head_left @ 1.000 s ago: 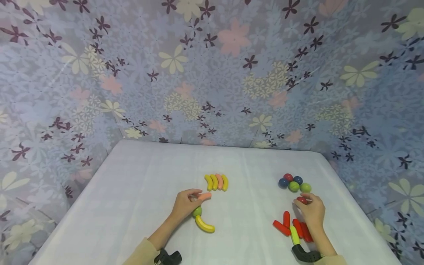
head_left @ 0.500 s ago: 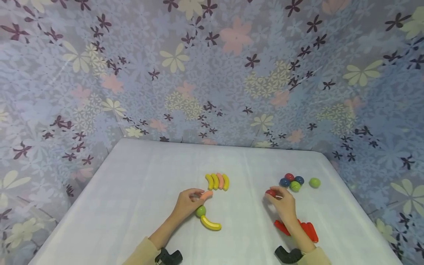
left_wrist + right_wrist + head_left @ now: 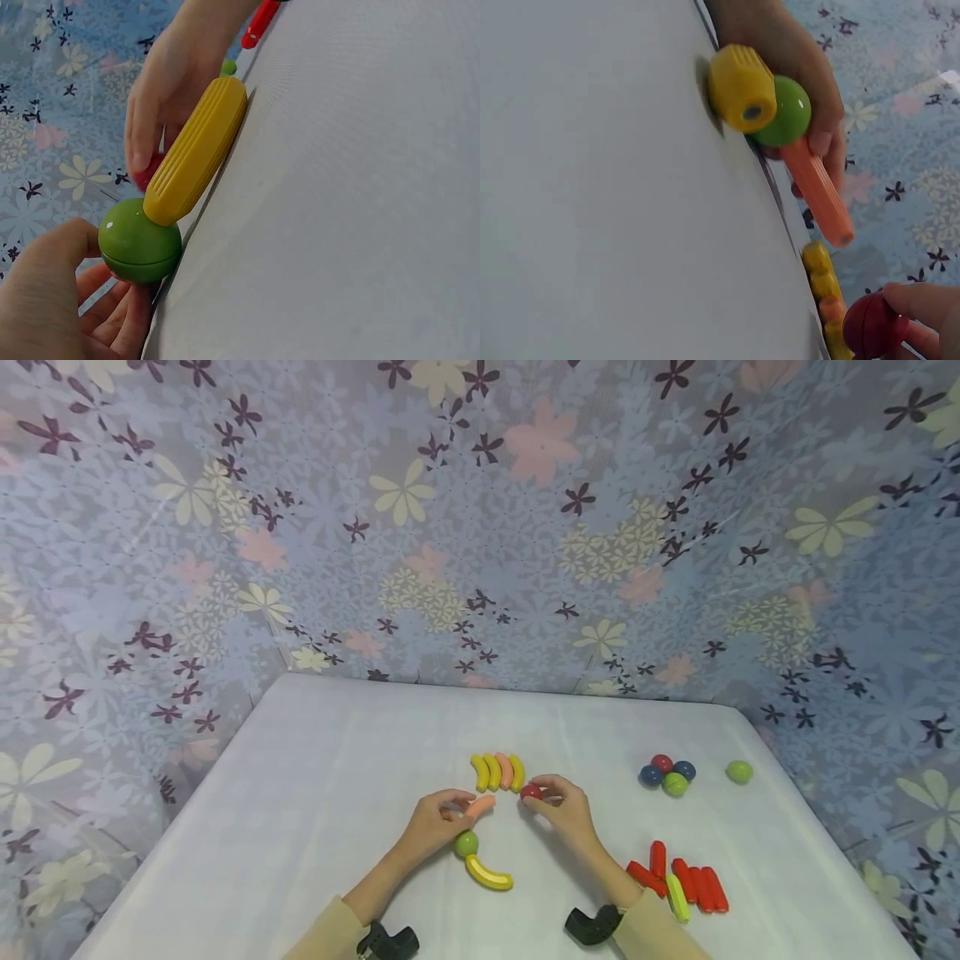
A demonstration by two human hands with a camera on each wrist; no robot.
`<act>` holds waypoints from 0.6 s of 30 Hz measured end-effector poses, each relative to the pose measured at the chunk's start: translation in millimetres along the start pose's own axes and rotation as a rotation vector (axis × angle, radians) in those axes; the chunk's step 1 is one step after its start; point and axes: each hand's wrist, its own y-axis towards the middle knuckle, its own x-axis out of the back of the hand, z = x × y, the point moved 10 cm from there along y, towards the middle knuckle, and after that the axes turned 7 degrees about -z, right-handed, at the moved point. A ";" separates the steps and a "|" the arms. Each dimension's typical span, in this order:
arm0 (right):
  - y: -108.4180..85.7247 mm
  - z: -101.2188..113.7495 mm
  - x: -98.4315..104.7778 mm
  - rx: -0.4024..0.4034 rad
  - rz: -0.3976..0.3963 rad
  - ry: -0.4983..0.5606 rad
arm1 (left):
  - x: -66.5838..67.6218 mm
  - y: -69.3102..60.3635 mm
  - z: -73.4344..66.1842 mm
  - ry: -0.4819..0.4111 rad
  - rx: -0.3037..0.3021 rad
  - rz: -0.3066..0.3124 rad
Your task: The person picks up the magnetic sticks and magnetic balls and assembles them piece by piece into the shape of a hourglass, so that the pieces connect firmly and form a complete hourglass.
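My left hand [image 3: 435, 818] pinches a curved orange building stick [image 3: 482, 806]. A green ball [image 3: 467, 843] sits at its near end. From that ball a curved yellow stick [image 3: 489, 875] reaches toward the front right; its free end shows a grey disc in the right wrist view. Thumb and fingers of my right hand [image 3: 567, 810] hold a red ball [image 3: 532, 792], to the right of the orange stick and apart from it. In the left wrist view the yellow stick [image 3: 199, 154] partly hides the red ball.
Just beyond the hands lies a row of curved sticks, yellow [image 3: 492, 771] and orange [image 3: 504, 771]. Blue [image 3: 651, 776], red [image 3: 662, 763] and green [image 3: 675, 784] balls cluster at the right, with a lone green ball [image 3: 739, 771] farther right. Red sticks [image 3: 697, 889] and a yellow-green one [image 3: 678, 897] lie nearer.
My right hand has carried the red ball left from the right-hand group to beside the left hand. One green ball has rolled right, away from the cluster. The left hand has barely moved.
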 end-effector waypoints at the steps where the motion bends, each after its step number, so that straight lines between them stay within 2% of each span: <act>1: -0.1 1.7 -5.0 0.005 0.009 0.017 | -0.5 0.1 -0.2 0.001 -0.002 0.005; 8: -5.9 11.9 -27.9 -0.011 0.078 0.144 | -2.5 -0.7 -3.8 -0.048 -0.036 0.043; 13: -14.4 32.0 -32.4 -0.005 0.128 0.192 | -3.5 -0.6 -4.4 -0.046 -0.061 0.052; 15: -15.7 32.2 -34.0 -0.022 0.129 0.203 | -4.5 -0.4 -3.9 -0.059 -0.054 0.057; 18: -15.6 21.4 -41.4 -0.057 0.138 0.214 | -6.2 -0.1 -4.2 -0.079 -0.049 0.066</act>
